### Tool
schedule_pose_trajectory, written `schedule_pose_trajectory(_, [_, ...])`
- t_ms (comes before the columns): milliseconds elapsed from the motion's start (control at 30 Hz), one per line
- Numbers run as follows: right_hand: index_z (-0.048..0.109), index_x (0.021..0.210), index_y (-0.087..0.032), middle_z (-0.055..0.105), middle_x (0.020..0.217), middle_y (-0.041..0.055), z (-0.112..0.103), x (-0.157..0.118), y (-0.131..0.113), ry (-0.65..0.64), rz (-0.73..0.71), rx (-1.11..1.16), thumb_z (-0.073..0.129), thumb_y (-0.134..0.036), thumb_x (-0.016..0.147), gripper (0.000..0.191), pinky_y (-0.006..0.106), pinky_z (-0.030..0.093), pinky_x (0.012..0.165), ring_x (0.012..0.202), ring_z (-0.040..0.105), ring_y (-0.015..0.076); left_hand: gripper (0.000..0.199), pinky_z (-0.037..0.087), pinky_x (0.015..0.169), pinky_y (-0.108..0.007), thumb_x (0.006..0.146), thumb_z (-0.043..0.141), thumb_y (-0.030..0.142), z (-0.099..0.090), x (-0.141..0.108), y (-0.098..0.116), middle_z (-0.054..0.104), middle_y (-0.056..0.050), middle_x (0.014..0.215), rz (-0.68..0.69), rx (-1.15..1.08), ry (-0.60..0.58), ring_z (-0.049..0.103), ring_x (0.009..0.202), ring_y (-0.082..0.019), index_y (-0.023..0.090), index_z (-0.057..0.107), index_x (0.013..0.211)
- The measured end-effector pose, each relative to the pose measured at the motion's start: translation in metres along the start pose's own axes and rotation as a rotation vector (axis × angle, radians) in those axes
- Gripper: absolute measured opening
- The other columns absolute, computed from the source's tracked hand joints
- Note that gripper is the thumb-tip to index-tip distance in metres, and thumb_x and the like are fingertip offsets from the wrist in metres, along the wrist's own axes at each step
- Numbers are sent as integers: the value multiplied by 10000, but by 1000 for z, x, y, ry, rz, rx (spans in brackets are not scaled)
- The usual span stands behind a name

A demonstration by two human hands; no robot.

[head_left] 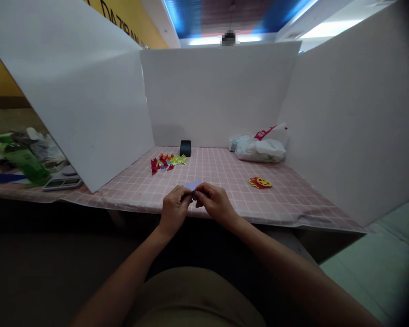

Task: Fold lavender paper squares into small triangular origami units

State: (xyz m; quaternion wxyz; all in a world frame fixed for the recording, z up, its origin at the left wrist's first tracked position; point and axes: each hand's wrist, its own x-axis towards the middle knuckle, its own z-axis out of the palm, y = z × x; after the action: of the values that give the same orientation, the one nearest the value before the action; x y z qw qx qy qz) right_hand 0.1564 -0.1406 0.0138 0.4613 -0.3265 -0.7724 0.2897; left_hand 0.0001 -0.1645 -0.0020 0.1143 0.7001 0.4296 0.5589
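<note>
At the near edge of the table, my left hand (176, 204) and my right hand (215, 200) meet fingertip to fingertip. Both are closed in a pinch on a small purple paper piece (193, 194), mostly hidden by the fingers, so its shape is unclear. Just beyond the fingertips lies lavender paper (192, 185), partly covered by my hands. Farther off to the left is a loose pile of small folded paper pieces (167, 161) in red, orange, yellow and a little blue. To the right lie red and yellow flat cut-outs (260, 182), overlapping one another.
White panels (221, 95) enclose the pink checked tablecloth (218, 168) at the back and sides. A black object (185, 148) stands at the back; white plastic bags (262, 149) sit back right. Outside the left panel are a green bottle (25, 161) and a scale (63, 182).
</note>
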Motion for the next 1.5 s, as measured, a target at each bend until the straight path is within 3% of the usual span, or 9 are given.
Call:
schedule_pose_trajectory(200, [600,815,-203,641,680,-6,1,0,1,-7,3,7,551,-208,898,96,261,492,620,591,650,138,131,479,710,-296,883,590,119,1,-1,0,652,-14,782,14,30,17,635,757,-173,207,662,818])
schedule_pose_trajectory(467, [571,749,-215,645,676,21,6,-3,-5,92,-84,-239,553,-171,865,124,303,466,660,646,619,174,117,492,706,-304,861,609,118,2,-4,-1,645,-18,772,24,96,68,635,749,-180,207,652,797])
schedule_pose_trajectory(633, [552,709,-204,608,609,-6,13,-3,-6,220,217,233,606,-271,803,128,264,486,534,517,616,142,42,534,604,-261,881,648,225,3,-7,-3,654,-4,791,-168,-171,138,676,650,-150,198,630,854])
schedule_pose_trajectory(767, [544,700,-191,653,640,5,18,-3,-4,188,453,608,616,-265,732,108,247,497,495,470,607,116,105,569,583,-260,879,665,284,2,-10,-8,675,-20,900,-231,-347,165,679,633,-134,192,615,888])
schedule_pose_trajectory(867, [533,715,-194,640,601,-9,19,-4,-4,155,463,571,628,-262,727,117,238,487,472,456,603,119,73,580,650,-275,899,640,267,-1,-13,-10,689,-39,962,-124,-274,119,680,697,-138,196,637,882])
schedule_pose_trajectory(1000, [525,717,-199,620,589,-29,17,-4,-3,154,377,323,638,-220,730,116,226,457,467,468,599,120,60,572,709,-282,899,622,216,-4,-16,-11,695,-35,918,-34,-182,42,681,751,-149,208,667,861])
schedule_pose_trajectory(1133, [500,606,-205,562,476,-30,15,-5,-4,40,438,245,621,-138,718,178,213,401,440,434,544,113,102,576,594,-259,848,683,281,-5,-16,-11,686,-1,741,-305,-417,44,679,614,-139,195,632,865])
schedule_pose_trajectory(1267, [501,556,-202,540,435,-23,14,-8,-9,-73,492,308,614,-135,733,220,195,376,381,382,485,95,208,571,588,-229,761,761,295,-9,-14,-7,665,22,663,-538,-652,11,663,588,-115,175,609,838])
schedule_pose_trajectory(1500, [537,546,-189,542,461,-29,13,-13,-23,-161,524,330,570,-127,773,237,172,370,355,379,468,72,246,538,564,-185,743,766,239,-15,-13,8,638,40,725,-621,-830,2,605,554,-62,173,609,921])
